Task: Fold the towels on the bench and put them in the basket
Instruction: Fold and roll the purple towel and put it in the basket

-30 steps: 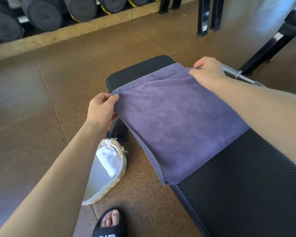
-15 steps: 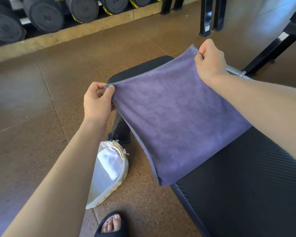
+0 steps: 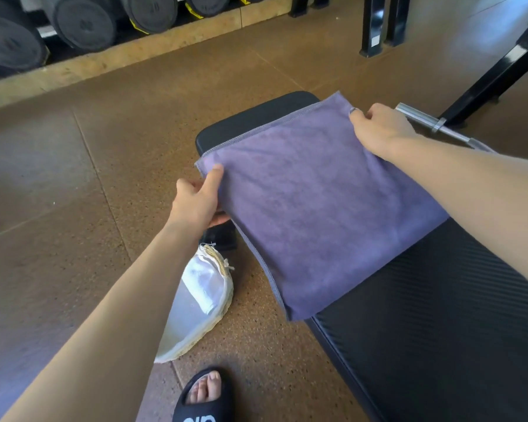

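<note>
While the left hand pinches the near-left corner of the purple towel, thumb on top and fingers curled under the cloth, the right hand grips the far-right corner with fingers curled round the hem. Towel stretches between both hands, folded, stitched edge running along the far side. It lies over the black bench, its left part overhanging the bench's left edge above the floor; lower corner hangs just off the pad. Far end of the bench pad shows bare beyond the towel.

Basket, white-lined with a woven rim, sits on the floor left of the bench, below the left hand, partly hidden by the left forearm. White cloth shows inside it; cannot tell whether lining or towel.

Foot in a black slide sandal at bottom, near the basket. Metal bar just behind the right hand. Dumbbells racked top left behind a wooden ledge. Brown cork-like floor.
</note>
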### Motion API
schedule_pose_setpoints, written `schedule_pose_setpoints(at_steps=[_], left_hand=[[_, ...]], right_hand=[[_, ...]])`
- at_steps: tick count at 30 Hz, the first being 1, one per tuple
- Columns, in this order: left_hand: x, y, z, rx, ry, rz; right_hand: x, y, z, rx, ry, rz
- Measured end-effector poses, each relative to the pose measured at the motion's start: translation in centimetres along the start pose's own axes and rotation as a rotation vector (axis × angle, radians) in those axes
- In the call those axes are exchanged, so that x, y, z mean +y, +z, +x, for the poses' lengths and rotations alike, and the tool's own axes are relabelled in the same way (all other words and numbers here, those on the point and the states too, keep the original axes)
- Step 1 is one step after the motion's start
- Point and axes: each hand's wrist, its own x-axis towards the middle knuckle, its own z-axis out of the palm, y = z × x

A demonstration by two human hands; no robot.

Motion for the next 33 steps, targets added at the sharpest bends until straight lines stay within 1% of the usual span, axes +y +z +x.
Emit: schedule_pose_setpoints(at_steps=[2, 4, 6, 10, 14, 17, 19, 22, 28, 33], left_hand=[[-0.2, 0.3, -2.2, -0.049, -0.070, 0.037], [-0.3, 0.6, -4.3, -0.106, -0.167, 0.012], [-0.2, 0.9, -6.2, -0.118, -0.213, 0.016], [-0.1, 1.7, -10.3, -0.129, -0.198, 0.095], [-1.3, 2.2, -13.6, -0.166, -0.204, 0.191], [-2.5, 2.3, -15.5, -0.228, -0.204, 0.101], [-3.0, 2.1, -16.7, -0.254, -0.211, 0.084], [-3.6, 1.6, -19.3, -0.264, -0.192, 0.152], [-6.2, 1.8, -24.4, -0.297, -0.274, 0.239], [-6.3, 1.2, -26.9, -0.421, -0.289, 0.326]], right_hand=[[1.5, -1.0, -1.3, -0.062, 0.031, -0.012], [3.2, -1.9, -3.0, -0.099, 0.042, -0.030], [4.8, -2.8, -4.8, -0.116, 0.030, -0.062], [7.5, -4.8, -8.2, -0.107, 0.051, -0.075], [9.4, -6.0, -10.2, -0.075, 0.072, 0.080], [10.1, -6.5, -11.8, -0.014, 0.074, 0.147], [10.9, -6.8, -12.9, 0.025, 0.073, 0.167], [12.4, -7.5, -14.8, 0.048, 0.071, 0.208], [16.0, -8.3, -19.3, 0.030, 0.052, 0.158], [17.6, -9.6, -21.8, 0.007, 0.021, 0.066]])
